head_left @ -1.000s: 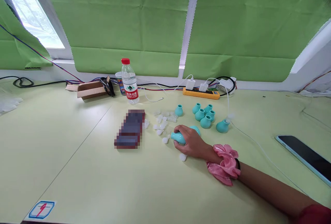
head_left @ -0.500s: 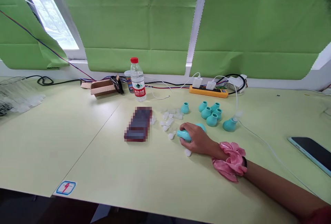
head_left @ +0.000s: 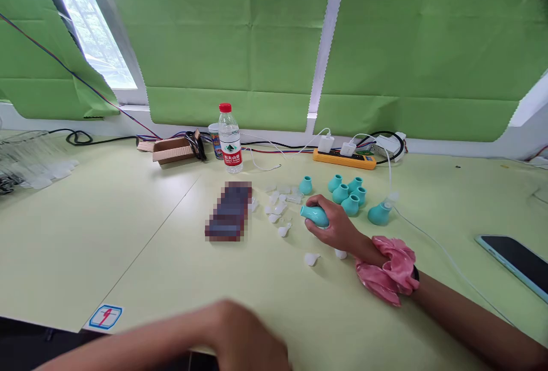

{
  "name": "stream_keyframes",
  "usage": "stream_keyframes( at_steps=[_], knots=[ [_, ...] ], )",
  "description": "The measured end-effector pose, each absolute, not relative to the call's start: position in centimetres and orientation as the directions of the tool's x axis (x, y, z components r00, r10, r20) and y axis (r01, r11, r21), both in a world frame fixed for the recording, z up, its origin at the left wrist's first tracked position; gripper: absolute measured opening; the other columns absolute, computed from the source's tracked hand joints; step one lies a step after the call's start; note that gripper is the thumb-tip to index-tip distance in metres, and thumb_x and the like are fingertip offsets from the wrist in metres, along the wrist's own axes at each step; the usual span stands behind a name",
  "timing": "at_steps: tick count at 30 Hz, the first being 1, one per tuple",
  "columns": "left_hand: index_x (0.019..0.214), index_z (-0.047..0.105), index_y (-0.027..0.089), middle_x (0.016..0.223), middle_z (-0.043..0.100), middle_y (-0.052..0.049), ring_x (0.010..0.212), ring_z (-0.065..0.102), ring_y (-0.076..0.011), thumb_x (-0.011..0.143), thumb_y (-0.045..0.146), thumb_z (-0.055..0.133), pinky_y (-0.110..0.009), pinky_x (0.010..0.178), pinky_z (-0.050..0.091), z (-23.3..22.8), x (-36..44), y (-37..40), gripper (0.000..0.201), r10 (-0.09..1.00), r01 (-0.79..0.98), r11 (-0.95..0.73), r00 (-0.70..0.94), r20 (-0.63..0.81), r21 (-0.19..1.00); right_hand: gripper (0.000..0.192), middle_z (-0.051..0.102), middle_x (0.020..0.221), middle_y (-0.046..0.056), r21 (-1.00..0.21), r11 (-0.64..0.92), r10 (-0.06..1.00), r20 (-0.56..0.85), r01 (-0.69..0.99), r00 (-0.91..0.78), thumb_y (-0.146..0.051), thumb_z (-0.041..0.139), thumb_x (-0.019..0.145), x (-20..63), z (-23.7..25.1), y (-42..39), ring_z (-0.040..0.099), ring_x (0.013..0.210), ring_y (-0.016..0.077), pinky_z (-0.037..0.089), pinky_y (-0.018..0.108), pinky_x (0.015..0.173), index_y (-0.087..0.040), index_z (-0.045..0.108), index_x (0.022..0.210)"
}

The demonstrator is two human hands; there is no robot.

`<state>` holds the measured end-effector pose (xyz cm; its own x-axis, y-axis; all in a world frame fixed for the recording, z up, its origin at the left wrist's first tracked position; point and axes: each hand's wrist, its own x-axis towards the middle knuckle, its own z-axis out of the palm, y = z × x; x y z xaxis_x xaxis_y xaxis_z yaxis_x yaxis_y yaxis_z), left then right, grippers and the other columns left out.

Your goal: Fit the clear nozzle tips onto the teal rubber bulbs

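My right hand (head_left: 336, 224) grips a teal rubber bulb (head_left: 315, 215), its neck pointing left, lifted slightly off the pale green table (head_left: 128, 234). A pink scrunchie (head_left: 387, 270) sits on that wrist. My left hand (head_left: 244, 339) enters at the bottom edge, blurred, holding nothing that I can see. Several small translucent white pieces (head_left: 278, 208) lie left of the bulb, and two more (head_left: 311, 258) lie near my right hand. A cluster of several teal bulbs (head_left: 347, 193) stands behind the hand, with one more (head_left: 379, 213) to the right.
A water bottle (head_left: 230, 139), a cardboard box (head_left: 173, 150), an orange power strip (head_left: 345, 158) with chargers and cables line the back. A dark blurred flat object (head_left: 229, 211) lies at centre. A phone (head_left: 514, 259) rests at right. Clear bags (head_left: 29, 160) at far left.
My right hand has raised the teal bulb and shifted it slightly right, uncovering a white piece beneath. My left hand has come into view at the bottom edge.
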<state>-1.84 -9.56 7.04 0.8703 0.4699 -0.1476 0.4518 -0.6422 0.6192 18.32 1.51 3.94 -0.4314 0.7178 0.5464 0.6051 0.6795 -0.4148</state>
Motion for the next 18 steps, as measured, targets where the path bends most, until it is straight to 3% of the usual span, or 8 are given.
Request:
stream_keyframes(
  at_steps=[2,4,8,12,15,18],
  knots=[
    [0.079,0.062,0.024,0.073,0.061,0.000,0.068,0.058,-0.0164,0.068,0.043,0.059,-0.024,0.056,0.044,8.7,-1.9,-5.2,0.022,0.531,0.506,-0.654,0.836,-0.135,0.562,0.023,0.056,0.083,0.003,-0.432,0.670,0.726,0.550,0.604,-0.412,-0.021,0.051,0.067,18.4,4.5,1.4,0.054,0.078,0.0180,0.043,0.029,0.070,-0.021,0.043,0.090],
    [0.081,0.062,0.019,0.074,0.061,-0.002,0.070,0.058,-0.0163,0.070,0.044,0.055,-0.025,0.062,0.044,9.9,-1.6,-0.7,0.028,0.716,0.695,-0.614,0.690,-0.108,0.374,0.023,0.056,0.083,0.003,-0.455,0.657,0.741,0.537,0.600,-0.404,-0.021,0.050,0.067,18.4,4.8,1.3,0.054,0.076,0.0176,0.043,0.029,0.069,-0.021,0.044,0.089],
    [0.090,0.055,0.011,0.087,0.058,-0.007,0.079,0.055,-0.0161,0.080,0.039,0.047,-0.034,0.073,0.042,9.2,-0.1,5.8,0.031,0.818,0.798,-0.548,0.573,-0.036,0.252,0.021,0.056,0.081,0.002,-0.504,0.636,0.769,0.479,0.584,-0.424,-0.019,0.051,0.067,18.2,4.6,1.5,0.054,0.074,0.0171,0.043,0.030,0.068,-0.021,0.044,0.087],
    [0.076,0.061,0.011,0.078,0.059,-0.012,0.078,0.055,-0.0262,0.065,0.033,0.062,-0.035,0.066,0.041,6.7,0.4,8.0,0.025,0.838,0.830,-0.537,0.546,-0.024,0.153,0.021,0.057,0.080,0.002,-0.485,0.630,0.777,0.389,0.606,-0.496,-0.020,0.051,0.065,18.1,3.6,2.0,0.055,0.071,0.0173,0.043,0.030,0.064,-0.021,0.046,0.086],
    [0.084,0.062,0.016,0.073,0.059,-0.008,0.077,0.055,-0.0244,0.064,0.030,0.061,-0.030,0.064,0.039,6.2,-0.1,8.1,0.024,0.799,0.795,-0.592,0.600,-0.031,0.131,0.021,0.058,0.078,0.002,-0.437,0.624,0.782,0.355,0.648,-0.513,-0.019,0.051,0.065,18.3,2.9,2.5,0.055,0.071,0.0178,0.043,0.031,0.065,-0.021,0.047,0.085],
    [0.089,0.061,0.021,0.070,0.058,-0.004,0.076,0.055,-0.0220,0.058,0.029,0.066,-0.027,0.063,0.038,6.3,-0.4,7.8,0.032,0.756,0.757,-0.639,0.651,-0.067,0.134,0.022,0.056,0.082,0.003,-0.433,0.624,0.779,0.414,0.650,-0.471,-0.019,0.052,0.066,18.3,2.5,2.8,0.054,0.078,0.0195,0.043,0.033,0.070,-0.021,0.046,0.087]
  ],
)
